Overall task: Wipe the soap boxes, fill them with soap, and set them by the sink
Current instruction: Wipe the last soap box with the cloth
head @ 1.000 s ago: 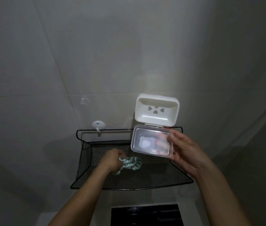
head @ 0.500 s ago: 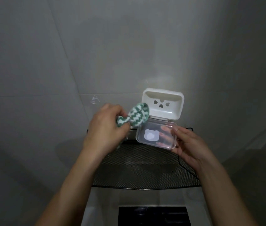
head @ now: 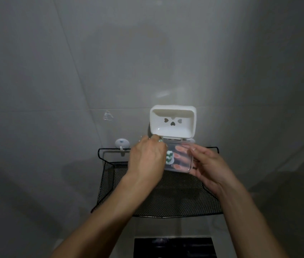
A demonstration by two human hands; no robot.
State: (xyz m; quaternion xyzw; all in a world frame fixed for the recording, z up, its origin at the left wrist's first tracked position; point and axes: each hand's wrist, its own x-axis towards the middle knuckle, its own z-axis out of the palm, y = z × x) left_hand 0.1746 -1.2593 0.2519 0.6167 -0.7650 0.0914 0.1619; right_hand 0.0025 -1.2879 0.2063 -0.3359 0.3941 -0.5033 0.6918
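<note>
Curled round a green-and-white zigzag knitted cloth (head: 169, 158), the left hand (head: 147, 159) presses that cloth into the clear hinged lid (head: 181, 158) of the white plastic soap box (head: 173, 123); its grip is closed on the cloth, most of which is hidden under the knuckles. The right hand (head: 208, 165) cradles the lid from below, fingers (head: 180, 155) bent underneath and seen through the clear plastic, thumb over the lid's 3 o'clock edge. The box is held open in the air against the grey tiled wall (head: 110, 53), its white tray with three heart-shaped holes standing up at 12 o'clock of the lid.

Below both hands, at 6 o'clock, hangs a black wire-mesh shelf (head: 175, 198); its back rail runs just behind the lid, and its front rim lies under the forearms. A white round wall hook (head: 122, 144) sits at 9 o'clock of the left hand, just beside it. Open wall lies above the box. A dark rectangular surface (head: 173, 247) shows at the bottom edge.

Half a second ago the left hand held the cloth up beside the white tray, clear of the lid; now it has come down with the cloth inside the lid, while the right hand's hold is unchanged.
</note>
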